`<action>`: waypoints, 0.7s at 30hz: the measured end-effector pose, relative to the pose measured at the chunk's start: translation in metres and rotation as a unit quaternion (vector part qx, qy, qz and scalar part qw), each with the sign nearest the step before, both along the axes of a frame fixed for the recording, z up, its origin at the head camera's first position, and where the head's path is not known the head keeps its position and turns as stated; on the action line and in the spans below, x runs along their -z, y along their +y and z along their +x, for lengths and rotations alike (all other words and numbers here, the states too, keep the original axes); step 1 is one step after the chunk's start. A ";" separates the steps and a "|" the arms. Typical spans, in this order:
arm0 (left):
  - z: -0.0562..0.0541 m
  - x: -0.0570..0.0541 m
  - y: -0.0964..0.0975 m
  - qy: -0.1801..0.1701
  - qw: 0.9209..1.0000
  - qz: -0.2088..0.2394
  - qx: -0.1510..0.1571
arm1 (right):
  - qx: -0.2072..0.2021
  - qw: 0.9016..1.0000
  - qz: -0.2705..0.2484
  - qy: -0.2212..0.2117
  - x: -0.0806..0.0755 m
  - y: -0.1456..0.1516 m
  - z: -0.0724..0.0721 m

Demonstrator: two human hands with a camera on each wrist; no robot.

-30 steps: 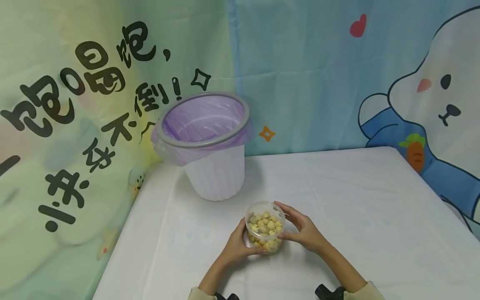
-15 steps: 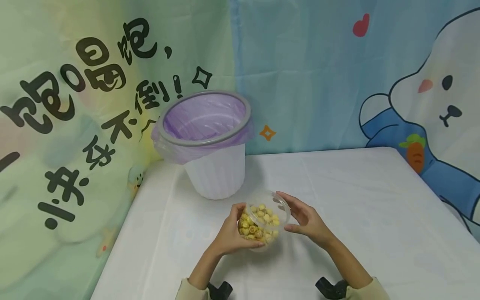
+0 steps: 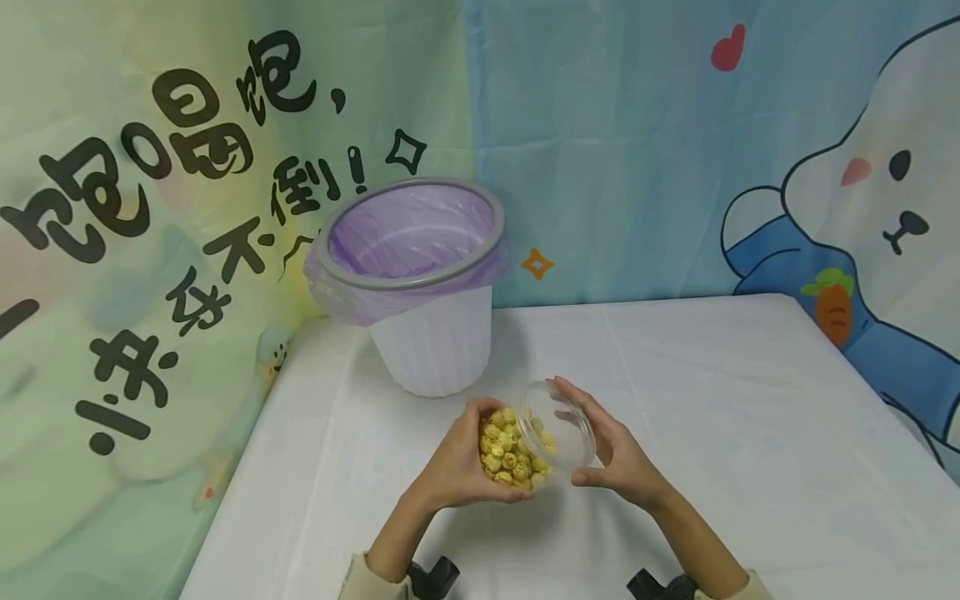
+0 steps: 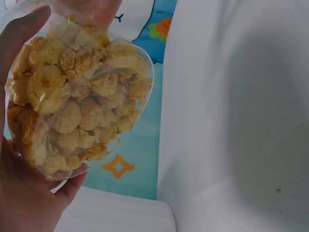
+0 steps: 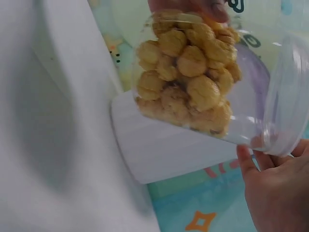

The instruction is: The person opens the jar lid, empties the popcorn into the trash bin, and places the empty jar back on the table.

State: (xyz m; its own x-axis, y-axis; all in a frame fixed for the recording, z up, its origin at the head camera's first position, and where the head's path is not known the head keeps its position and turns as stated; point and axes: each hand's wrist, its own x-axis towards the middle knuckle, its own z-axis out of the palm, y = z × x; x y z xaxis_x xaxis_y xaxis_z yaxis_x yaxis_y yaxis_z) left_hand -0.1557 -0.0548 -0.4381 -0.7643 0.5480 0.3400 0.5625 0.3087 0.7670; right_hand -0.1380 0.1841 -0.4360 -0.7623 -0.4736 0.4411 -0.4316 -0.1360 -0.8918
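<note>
A clear plastic jar (image 3: 567,435) of yellow popcorn (image 3: 510,450) is held tilted above the white table, its lid end turned toward the right. My left hand (image 3: 459,465) grips the base end, with the popcorn gathered on that side. Fingers and thumb of my right hand (image 3: 624,467) are bent around the clear lid (image 5: 289,96) at the other end. In the left wrist view, popcorn fills most of the jar (image 4: 82,106) seen from its base. The right wrist view shows a vacant stretch between popcorn and lid.
A white bin (image 3: 438,346) with a grey rim and purple liner (image 3: 408,233) stands behind the hands, to the left. White cloth covers the table (image 3: 720,417). Printed curtains (image 3: 600,150) hang behind and at the left.
The jar has gone from nearly upright to tilted, its lid end swinging right. Popcorn has slid toward the base in my left hand. Both hands stay on the jar.
</note>
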 end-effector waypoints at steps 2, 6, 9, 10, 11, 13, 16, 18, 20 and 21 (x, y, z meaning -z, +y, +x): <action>0.001 0.002 0.000 0.009 1.000 -0.020 -0.011 | 0.009 1.000 0.004 -0.014 0.004 -0.001 0.003; 0.002 0.006 0.000 0.027 0.997 -0.068 -0.028 | 0.018 0.999 0.001 -0.035 0.010 -0.002 0.005; 0.003 0.007 0.000 0.034 0.995 -0.087 -0.028 | 0.017 0.999 -0.002 -0.040 0.013 -0.003 0.006; 0.003 0.008 0.000 0.033 0.995 -0.089 -0.026 | 0.017 0.999 -0.002 -0.041 0.013 -0.003 0.006; 0.003 0.008 0.000 0.033 0.995 -0.090 -0.025 | 0.016 0.999 -0.001 -0.037 0.013 -0.003 0.006; 0.003 0.008 0.000 0.039 0.995 -0.092 -0.025 | 0.015 0.999 0.000 -0.036 0.014 -0.002 0.006; 0.003 0.008 0.000 0.046 0.994 -0.094 -0.026 | 0.016 0.999 0.002 -0.035 0.014 -0.002 0.005; 0.003 0.007 0.000 0.042 0.995 -0.090 -0.022 | 0.015 0.999 0.002 -0.036 0.014 -0.001 0.005; 0.002 0.006 0.000 0.028 0.996 -0.081 -0.015 | 0.016 0.999 0.002 -0.036 0.014 -0.001 0.005; 0.002 0.005 0.000 0.021 0.997 -0.078 -0.010 | 0.016 0.999 0.002 -0.038 0.014 -0.001 0.005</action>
State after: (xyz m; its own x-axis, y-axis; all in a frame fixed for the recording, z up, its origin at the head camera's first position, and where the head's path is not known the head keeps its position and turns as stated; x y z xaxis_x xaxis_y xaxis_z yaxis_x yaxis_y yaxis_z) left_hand -0.1534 -0.0548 -0.4433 -0.7619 0.5820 0.2843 0.5862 0.4328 0.6849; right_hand -0.1333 0.1826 -0.4502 -0.8091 -0.4491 0.3791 -0.3658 -0.1199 -0.9229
